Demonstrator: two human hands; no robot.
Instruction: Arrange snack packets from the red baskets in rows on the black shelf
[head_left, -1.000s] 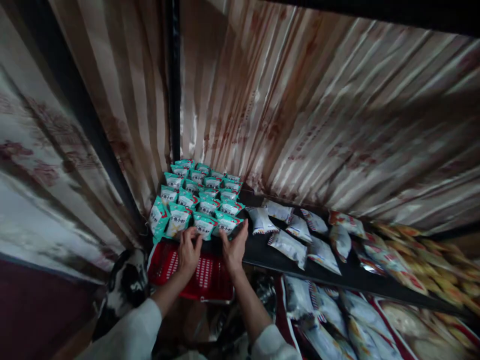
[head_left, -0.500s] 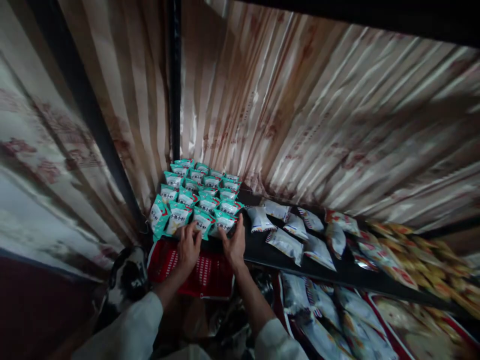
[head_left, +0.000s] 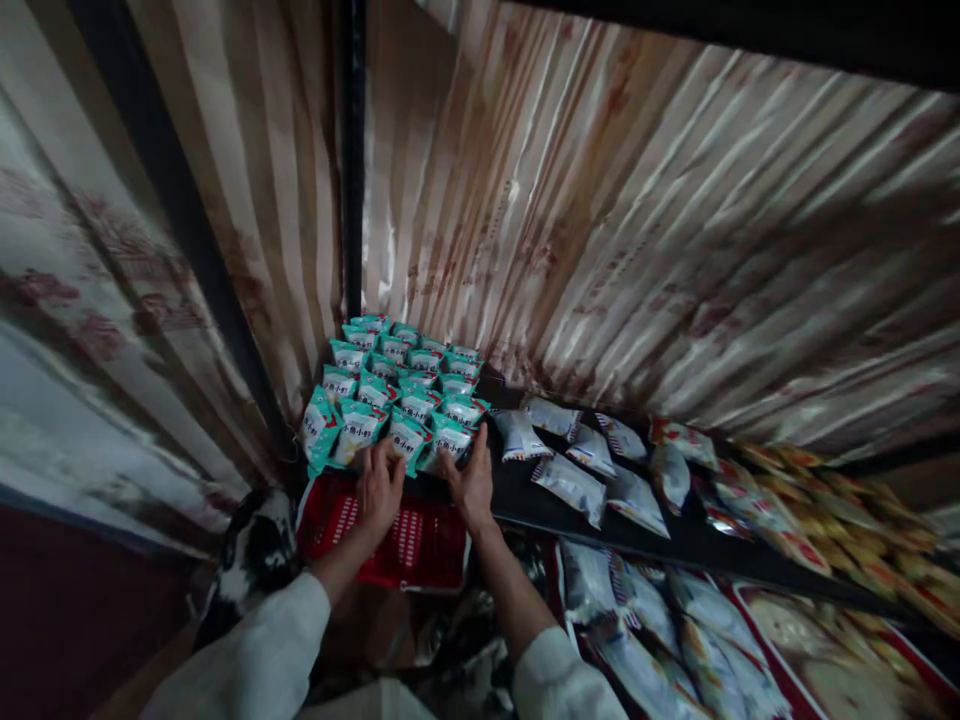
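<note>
Teal-and-white snack packets (head_left: 360,430) stand in close rows at the left end of a dark shelf. My left hand (head_left: 381,488) is at the front row, its bent fingers apart and touching the lower edge of one snack packet (head_left: 407,440). To its right, my right hand (head_left: 472,485) has its thumb on the front and its fingers along the right side of the corner snack packet (head_left: 452,440). Below my hands is a red basket (head_left: 375,565) with a slotted bottom.
Silvery-white packets (head_left: 574,488) lie loosely on the dark shelf (head_left: 517,500) to the right, with yellow packets (head_left: 847,510) farther along. Filled red-edged baskets (head_left: 780,655) sit lower right. A black post (head_left: 352,150) and patterned curtains (head_left: 600,200) stand behind.
My right fingers have shifted slightly up along the corner packet, which stands a little more upright. My left hand stays nearly in place at the front row.
</note>
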